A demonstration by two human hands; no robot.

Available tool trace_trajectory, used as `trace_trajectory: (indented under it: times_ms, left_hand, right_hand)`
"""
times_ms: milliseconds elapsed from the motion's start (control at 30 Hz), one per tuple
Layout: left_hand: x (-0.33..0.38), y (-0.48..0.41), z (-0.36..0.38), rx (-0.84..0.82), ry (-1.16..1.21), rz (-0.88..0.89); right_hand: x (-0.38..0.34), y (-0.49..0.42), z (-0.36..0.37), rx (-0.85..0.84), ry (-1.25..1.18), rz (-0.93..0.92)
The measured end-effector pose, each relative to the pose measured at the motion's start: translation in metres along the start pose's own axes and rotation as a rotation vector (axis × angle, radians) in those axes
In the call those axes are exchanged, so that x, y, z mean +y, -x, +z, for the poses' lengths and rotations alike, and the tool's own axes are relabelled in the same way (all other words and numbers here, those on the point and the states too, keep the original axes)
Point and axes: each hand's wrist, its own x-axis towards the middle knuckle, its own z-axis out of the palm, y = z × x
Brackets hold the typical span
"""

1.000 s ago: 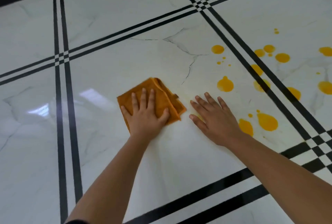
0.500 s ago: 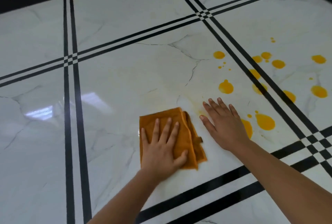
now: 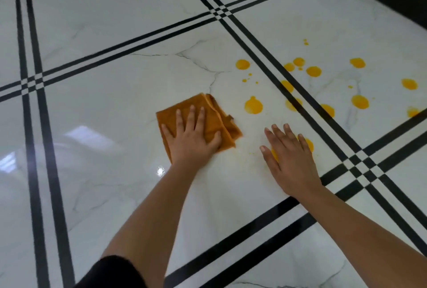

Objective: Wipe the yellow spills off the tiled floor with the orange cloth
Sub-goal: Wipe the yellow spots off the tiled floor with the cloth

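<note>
The scene is being viewed from one head-worn wide-angle camera, which is looking forward and steeply down at the tiled floor (image 3: 97, 107) from close range. Both forearms are being seen reaching away from the lens, and straight tile lines are being bowed near the frame edges.

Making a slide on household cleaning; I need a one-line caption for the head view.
Left hand presses the cloth flat on the floor beside yellow spills; right hand rests bare.
</note>
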Motion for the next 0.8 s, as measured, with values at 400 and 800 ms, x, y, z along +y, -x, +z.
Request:
trace_trajectory:
  times_ms: [400, 800]
  left_hand:
    - [0.044, 0.07, 0.018, 0.024, 0.008, 0.194]
    - [0.069, 0.114, 0.028, -0.036, -0.047, 0.363]
  right_hand:
    - [0.041, 0.043, -0.005, 0.013, -0.005, 0.135]
    - [0.072, 0.071, -0.021, 0.04, -0.031, 0.238]
